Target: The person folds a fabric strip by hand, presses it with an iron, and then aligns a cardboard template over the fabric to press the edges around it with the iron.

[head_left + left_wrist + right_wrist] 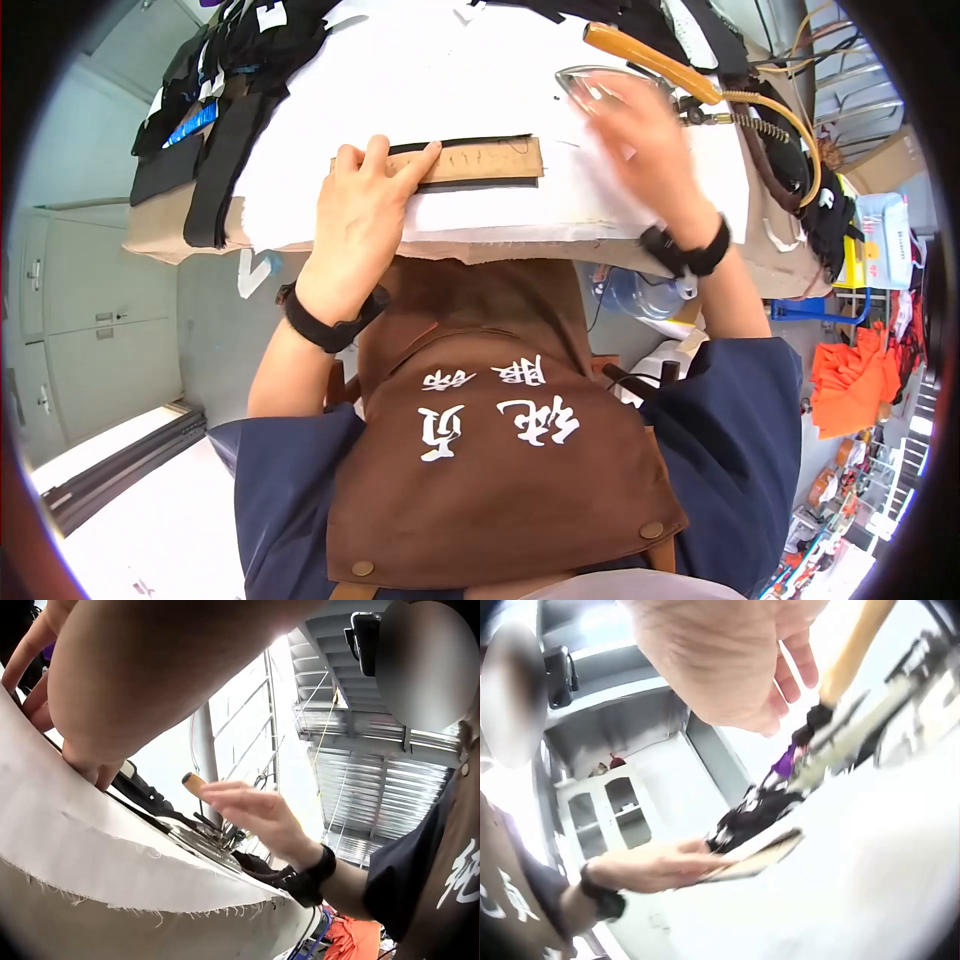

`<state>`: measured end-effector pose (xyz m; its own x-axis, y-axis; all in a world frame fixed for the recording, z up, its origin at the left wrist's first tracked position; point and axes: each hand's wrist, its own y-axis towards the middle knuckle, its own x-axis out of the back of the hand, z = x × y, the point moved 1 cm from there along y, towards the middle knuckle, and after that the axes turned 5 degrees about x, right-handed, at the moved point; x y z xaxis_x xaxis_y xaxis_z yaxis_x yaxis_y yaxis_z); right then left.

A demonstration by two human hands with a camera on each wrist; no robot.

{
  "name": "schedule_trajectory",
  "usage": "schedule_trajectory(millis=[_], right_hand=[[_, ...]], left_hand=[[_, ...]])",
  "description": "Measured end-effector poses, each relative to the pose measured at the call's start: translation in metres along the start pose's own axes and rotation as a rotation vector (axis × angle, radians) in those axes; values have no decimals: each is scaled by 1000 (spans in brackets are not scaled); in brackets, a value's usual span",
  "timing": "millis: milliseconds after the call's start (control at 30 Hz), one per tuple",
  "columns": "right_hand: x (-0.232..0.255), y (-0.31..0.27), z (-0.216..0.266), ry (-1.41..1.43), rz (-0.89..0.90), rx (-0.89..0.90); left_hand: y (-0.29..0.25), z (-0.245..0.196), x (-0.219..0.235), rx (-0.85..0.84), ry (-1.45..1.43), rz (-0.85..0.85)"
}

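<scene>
A tan cardboard strip point(500, 160) with markings lies along a black fabric piece point(485, 183), whose dark edges show on both long sides. My left hand point(360, 200) rests on the strip's left end, fingers spread and fingertips pressing down. In the head view my right hand point(640, 145) is blurred, held above the white cloth beside the iron point(655, 62). Its fingers look extended, with nothing seen in them; the left wrist view also shows that hand point(259, 821) with straight fingers near the iron's wooden handle point(195, 784). The iron's metal body is partly behind the right hand.
White cloth point(480, 70) covers the padded table. Black fabric pieces point(235, 150) are heaped at the left, with more along the far and right edges. An orange hose point(800, 130) and a coiled spring run from the iron to the right.
</scene>
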<state>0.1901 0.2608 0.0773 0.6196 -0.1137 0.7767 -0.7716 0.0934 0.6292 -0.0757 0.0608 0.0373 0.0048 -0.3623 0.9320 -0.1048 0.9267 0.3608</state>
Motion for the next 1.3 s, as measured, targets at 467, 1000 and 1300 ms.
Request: schedule_trajectory(millis=[467,1000,1300], right_hand=[[11,72,-91,-290,574,-388],[-41,119,-7,-223,676,-148],[-36,124,16,-148,766,-103]], left_hand=[[-1,4,-6,-20,-15,-73],[-3,5,-8,65,-91,-100],[-5,19,4,113,-240,19]])
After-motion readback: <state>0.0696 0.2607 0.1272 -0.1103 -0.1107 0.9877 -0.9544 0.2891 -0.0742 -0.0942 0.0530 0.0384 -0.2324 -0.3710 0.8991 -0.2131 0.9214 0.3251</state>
